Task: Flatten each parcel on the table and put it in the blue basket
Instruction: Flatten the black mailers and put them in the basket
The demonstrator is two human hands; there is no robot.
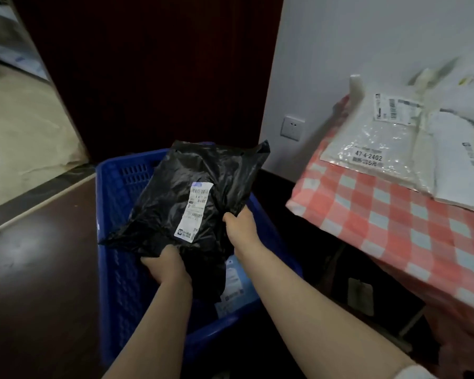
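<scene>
A black plastic parcel (181, 192) with a white shipping label hangs over the blue basket (118, 242) on the floor. My left hand (166, 265) grips its near edge from below. Its right edge is pinched in my right hand (240, 224). Inside the basket, under the black parcel, lies another parcel (234, 285) with a blue and white label. On the table (389, 231) with a red and white checked cloth at the right lie several white and clear parcels (378, 140), one marked 47 4-2402.
A dark wooden door stands behind the basket. A white wall with a socket (292, 127) is to its right. Dark floor spreads to the left of the basket, with a pale tiled floor beyond a threshold at far left.
</scene>
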